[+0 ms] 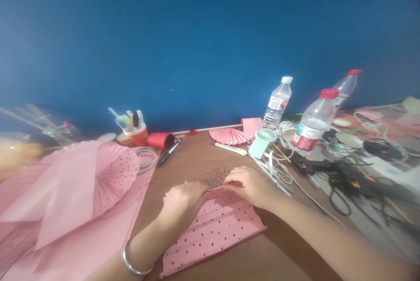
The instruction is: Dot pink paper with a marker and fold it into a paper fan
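bare forearms point(315, 224) enter from the bottom edge; silver bangle point(130, 266) on the left one. pink dotted sheet point(218, 228), creased in parallel folds, lies on brown table point(183, 160) under and between the hands. left hand point(185, 200): curled narrow at the sheet's far edge, fingertips hidden, cannot tell whether gripping or pressing. right hand point(247, 187): thumb and fingers pinch the same edge, farther right. dark specks point(217, 171) scattered just beyond. pleated pink fan point(229, 136) farther back.
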Demonstrator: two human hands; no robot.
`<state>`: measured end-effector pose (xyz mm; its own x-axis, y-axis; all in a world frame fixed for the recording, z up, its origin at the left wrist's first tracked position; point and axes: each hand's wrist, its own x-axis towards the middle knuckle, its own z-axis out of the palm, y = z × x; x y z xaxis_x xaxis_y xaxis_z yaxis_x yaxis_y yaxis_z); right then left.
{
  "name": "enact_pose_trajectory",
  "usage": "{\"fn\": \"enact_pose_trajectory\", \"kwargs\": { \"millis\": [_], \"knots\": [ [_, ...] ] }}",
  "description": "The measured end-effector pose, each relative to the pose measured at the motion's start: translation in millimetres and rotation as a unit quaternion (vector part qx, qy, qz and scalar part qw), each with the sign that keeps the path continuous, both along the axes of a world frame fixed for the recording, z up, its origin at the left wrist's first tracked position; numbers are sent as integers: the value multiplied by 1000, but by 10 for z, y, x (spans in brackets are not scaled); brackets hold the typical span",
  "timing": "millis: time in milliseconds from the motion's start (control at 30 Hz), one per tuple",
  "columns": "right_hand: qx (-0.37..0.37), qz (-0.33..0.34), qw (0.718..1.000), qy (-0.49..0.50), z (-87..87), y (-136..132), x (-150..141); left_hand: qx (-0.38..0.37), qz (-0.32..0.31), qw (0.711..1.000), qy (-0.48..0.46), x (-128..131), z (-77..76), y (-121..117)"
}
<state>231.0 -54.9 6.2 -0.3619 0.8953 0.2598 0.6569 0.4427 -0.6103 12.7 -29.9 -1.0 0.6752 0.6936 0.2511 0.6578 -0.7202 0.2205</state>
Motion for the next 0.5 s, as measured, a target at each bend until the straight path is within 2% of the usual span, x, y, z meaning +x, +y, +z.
{"fn": "enact_pose_trajectory", "kwargs": {
  "millis": [167,400,500],
  "knots": [
    [14,-8,999,28,-27,-12,-80,-31,12,999,-24,19,43,-23],
    [78,4,996,-39,31,-106,-190,-26,7,999,-20,75,36,-61],
    [83,11,995,-51,32,-104,-178,-43,17,999,-9,82,48,-84]
  ]
}}
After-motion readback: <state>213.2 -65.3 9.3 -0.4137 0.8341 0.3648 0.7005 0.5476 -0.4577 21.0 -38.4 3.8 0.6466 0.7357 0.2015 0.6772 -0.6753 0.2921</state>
